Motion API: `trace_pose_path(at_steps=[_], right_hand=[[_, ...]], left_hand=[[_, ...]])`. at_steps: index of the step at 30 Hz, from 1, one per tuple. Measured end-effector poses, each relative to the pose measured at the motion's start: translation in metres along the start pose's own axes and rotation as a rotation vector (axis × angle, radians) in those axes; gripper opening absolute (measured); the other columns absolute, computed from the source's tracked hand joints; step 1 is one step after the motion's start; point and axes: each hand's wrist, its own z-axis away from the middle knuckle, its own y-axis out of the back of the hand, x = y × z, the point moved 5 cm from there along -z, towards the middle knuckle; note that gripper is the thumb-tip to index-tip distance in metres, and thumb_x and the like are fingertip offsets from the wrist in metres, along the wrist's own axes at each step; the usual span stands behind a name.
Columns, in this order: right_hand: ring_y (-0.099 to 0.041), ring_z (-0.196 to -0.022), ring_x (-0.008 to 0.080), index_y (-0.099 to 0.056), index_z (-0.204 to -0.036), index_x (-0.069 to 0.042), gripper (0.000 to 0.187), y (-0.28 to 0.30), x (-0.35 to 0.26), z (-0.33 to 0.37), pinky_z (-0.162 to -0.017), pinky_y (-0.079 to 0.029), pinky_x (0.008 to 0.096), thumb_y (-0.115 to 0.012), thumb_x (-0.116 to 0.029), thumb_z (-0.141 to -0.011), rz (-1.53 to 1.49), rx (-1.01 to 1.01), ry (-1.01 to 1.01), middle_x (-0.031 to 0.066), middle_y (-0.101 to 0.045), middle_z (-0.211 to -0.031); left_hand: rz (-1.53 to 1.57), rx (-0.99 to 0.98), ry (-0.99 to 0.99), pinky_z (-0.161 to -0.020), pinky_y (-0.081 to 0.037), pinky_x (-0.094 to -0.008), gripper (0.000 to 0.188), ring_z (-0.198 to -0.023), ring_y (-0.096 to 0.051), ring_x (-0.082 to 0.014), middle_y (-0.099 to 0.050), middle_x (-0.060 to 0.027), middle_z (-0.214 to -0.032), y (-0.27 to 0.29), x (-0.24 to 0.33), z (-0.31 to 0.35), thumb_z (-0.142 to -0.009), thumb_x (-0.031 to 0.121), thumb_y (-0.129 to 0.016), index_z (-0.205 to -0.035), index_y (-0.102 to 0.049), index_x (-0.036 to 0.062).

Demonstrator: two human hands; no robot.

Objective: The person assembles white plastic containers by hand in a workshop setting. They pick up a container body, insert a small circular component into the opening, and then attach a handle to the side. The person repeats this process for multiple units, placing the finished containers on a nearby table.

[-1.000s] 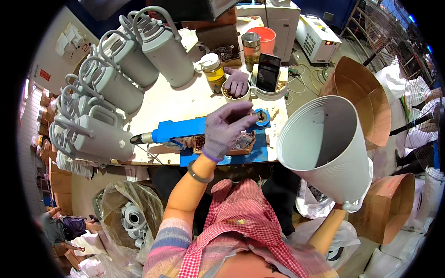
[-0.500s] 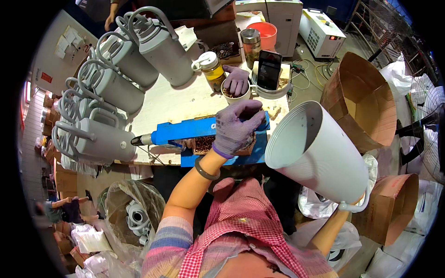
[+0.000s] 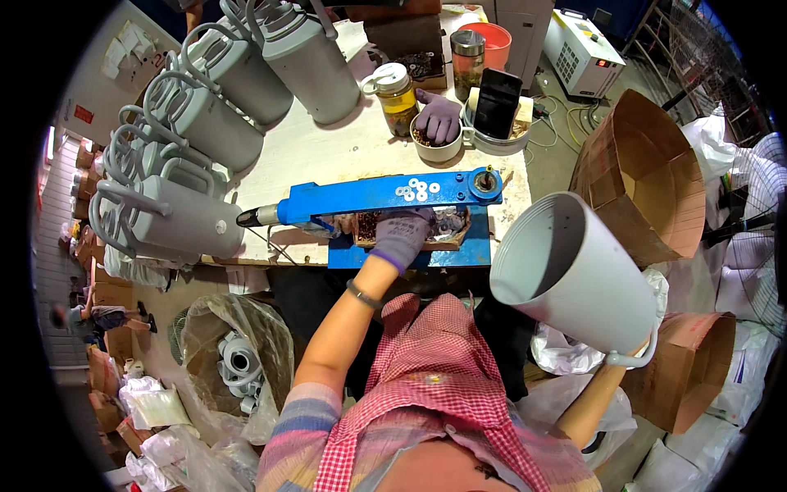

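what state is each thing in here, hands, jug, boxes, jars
left hand: gloved, palm down in the tray under the blue arm
right hand: hidden behind the jug it carries
white jug: empty, tilted, mouth facing the camera
blue press arm: lying level, washers on top
yellow jar: lid on, upright
cardboard box: open, empty as far as visible
finished jugs: lying on their sides, stacked
phone: propped upright, screen dark
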Motion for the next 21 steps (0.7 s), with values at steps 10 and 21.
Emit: trace_pose_path(at_steps=[10,21], right_hand=[[-0.064,-0.097,0.0223,-0.058,-0.118,0.001,0.03,0.019,-0.001,0.01,-0.082,-0.053,0.0342,-0.048,-0.02,-0.099,0.028,0.02,-0.009,0.0131,-0.064,-0.112],[-0.064,-0.097,0.0225,-0.058,-0.12,0.001,0.03,0.01,0.002,0.006,-0.082,-0.054,0.0343,-0.048,-0.019,-0.099,0.022,0.026,-0.019,0.0134,-0.065,-0.112]], left_hand=[[0.516,0.163,0.082,-0.088,-0.05,-0.0395,0.033,-0.089,-0.069,-0.0281,-0.073,-0.0093,-0.093,-0.003,-0.01,0.005,-0.085,0.047,-0.064,-0.104,-0.075,0.022],[0.809,0.543,-0.424,-0.068,-0.055,-0.0338,0.015,-0.076,-0.069,-0.0255,-0.073,-0.0105,-0.087,0.091,0.03,0.057,-0.075,0.009,-0.076,-0.09,-0.076,0.0067]])
